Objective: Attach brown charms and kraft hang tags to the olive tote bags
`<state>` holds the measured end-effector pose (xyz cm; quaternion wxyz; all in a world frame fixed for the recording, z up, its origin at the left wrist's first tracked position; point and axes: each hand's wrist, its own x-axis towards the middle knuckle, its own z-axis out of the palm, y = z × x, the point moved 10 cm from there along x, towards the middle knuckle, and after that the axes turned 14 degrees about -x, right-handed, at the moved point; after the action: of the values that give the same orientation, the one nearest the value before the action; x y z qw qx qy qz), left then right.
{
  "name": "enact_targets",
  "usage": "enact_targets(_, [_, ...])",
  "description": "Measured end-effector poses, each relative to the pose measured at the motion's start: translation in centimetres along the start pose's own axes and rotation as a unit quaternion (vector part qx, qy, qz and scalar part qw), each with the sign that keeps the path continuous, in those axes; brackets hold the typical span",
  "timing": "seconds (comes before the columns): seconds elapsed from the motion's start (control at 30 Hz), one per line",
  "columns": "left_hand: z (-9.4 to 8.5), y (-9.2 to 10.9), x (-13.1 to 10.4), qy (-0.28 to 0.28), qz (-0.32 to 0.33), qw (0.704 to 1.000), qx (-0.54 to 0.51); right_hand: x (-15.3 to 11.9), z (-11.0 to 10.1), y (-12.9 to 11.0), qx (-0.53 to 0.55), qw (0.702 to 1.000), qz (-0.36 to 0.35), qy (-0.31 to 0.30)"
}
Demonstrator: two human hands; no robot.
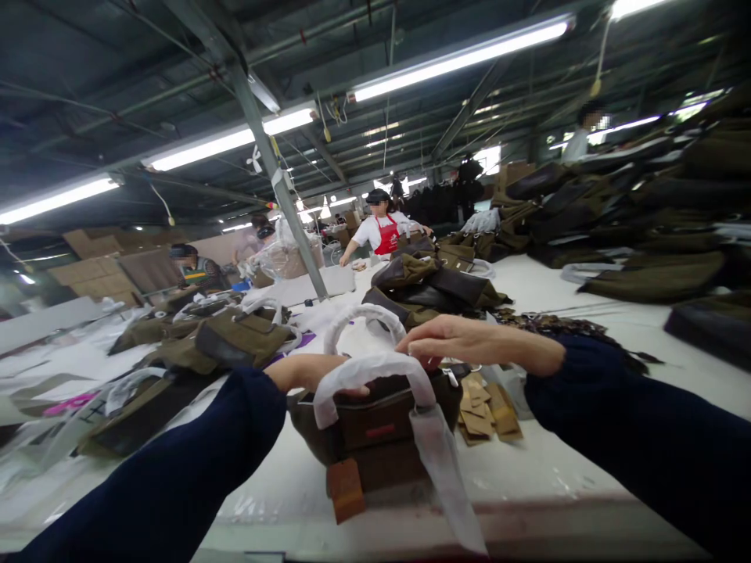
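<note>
A dark olive handbag (381, 446) stands upright on the white table in front of me, its two handles wrapped in white material. From its front hangs a brown tag (346, 490). My left hand (320, 372) reaches behind the front handle (375, 366) and is closed on the bag's top edge; the handle hides part of the fingers. Above the bag's right top corner is my right hand (458, 342), with bent fingers pressed together beside the rear handle (364, 314). What those fingers hold, if anything, is hidden. A loose white wrapping strip (446, 477) hangs down the bag's front.
Brown paper tags (476, 408) lie right of the bag. More bags are piled behind it (434, 283), at left (235, 340) and at far right (657, 277). A metal post (282, 188) rises beyond. A person in a red apron (387, 234) works across the table.
</note>
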<state>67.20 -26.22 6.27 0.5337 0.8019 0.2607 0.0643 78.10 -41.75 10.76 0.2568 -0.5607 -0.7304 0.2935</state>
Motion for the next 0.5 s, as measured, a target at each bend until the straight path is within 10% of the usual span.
enact_targets(0.13, [-0.8,3.8,-4.4,-0.066,-0.06,0.995,-0.04,-3.6,-3.1,1.7,0.017,0.987,0.048,0.151])
enact_targets(0.3, [-8.5,6.2,-11.7,0.209,0.124,0.969,-0.045,-9.8,-3.9,3.5,0.009,0.943,0.094,0.318])
enact_targets(0.4, [-11.4,-0.6,-20.0,0.484,0.202,0.849,-0.059,-11.6,-2.0,6.2,0.02,0.934,0.133,0.331])
enact_targets(0.5, [-9.5,-14.2,-26.3,0.637,0.094,0.764,-0.036,-10.7,-0.3,8.3,-0.011,0.936,0.13,0.326])
